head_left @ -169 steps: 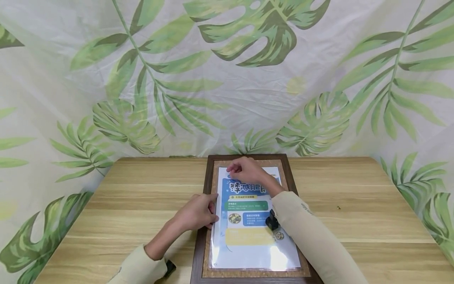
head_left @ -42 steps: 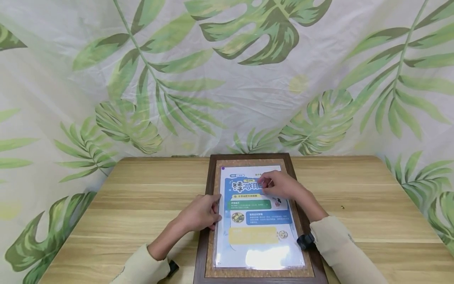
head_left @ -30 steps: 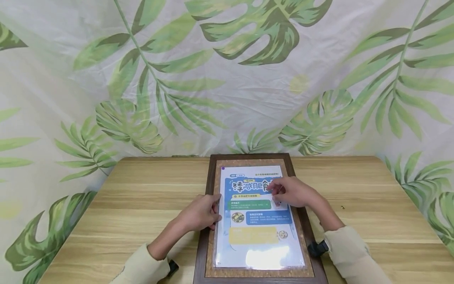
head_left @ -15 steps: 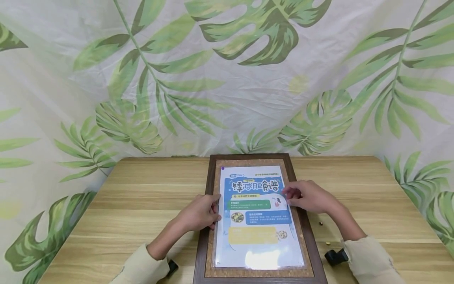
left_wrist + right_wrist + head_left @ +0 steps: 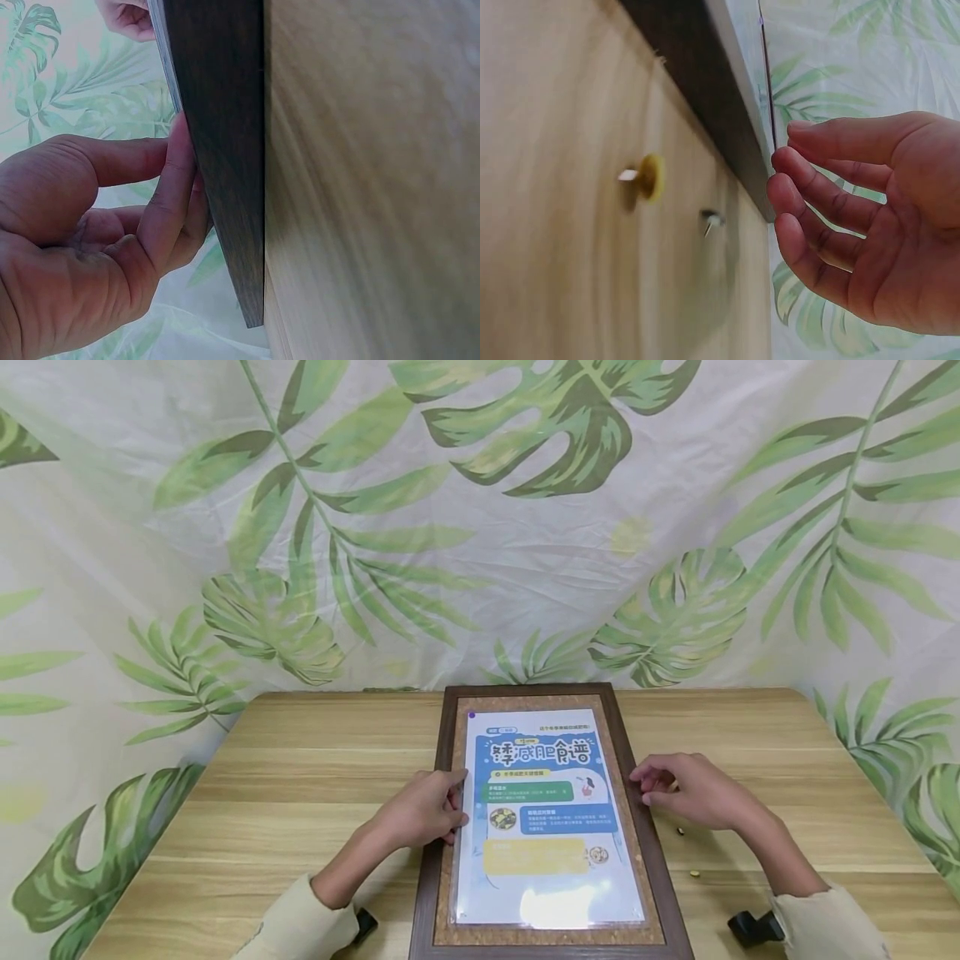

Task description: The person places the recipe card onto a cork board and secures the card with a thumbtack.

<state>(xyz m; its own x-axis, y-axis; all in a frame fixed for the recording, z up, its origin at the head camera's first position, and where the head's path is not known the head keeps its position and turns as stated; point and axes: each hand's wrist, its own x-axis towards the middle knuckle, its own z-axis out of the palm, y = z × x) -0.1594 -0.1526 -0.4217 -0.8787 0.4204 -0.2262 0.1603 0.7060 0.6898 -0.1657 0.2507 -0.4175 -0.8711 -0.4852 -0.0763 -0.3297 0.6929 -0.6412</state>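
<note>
A laminated poster (image 5: 540,827) with blue, green and yellow panels lies on a cork board (image 5: 547,937) inside a dark wooden frame (image 5: 672,906). A purple thumbtack (image 5: 472,715) sits at the poster's top left corner. My left hand (image 5: 422,810) rests at the poster's left edge; in the left wrist view its fingertips (image 5: 180,135) lie right against that side. To the right, my right hand (image 5: 690,789) hovers beside the frame with fingers loosely bent and nothing held. Below it on the table are a yellow thumbtack (image 5: 655,178) and a darker thumbtack (image 5: 712,218).
The wood-grain table (image 5: 330,735) extends on both sides of the frame. Behind it hangs a leaf-printed cloth (image 5: 375,527), close to the frame's far edge. Light glares off the lower part of the poster.
My right hand was over the poster's top left corner; it has moved right and toward me, off the poster, uncovering the purple thumbtack. The left hand has stayed at the left edge.
</note>
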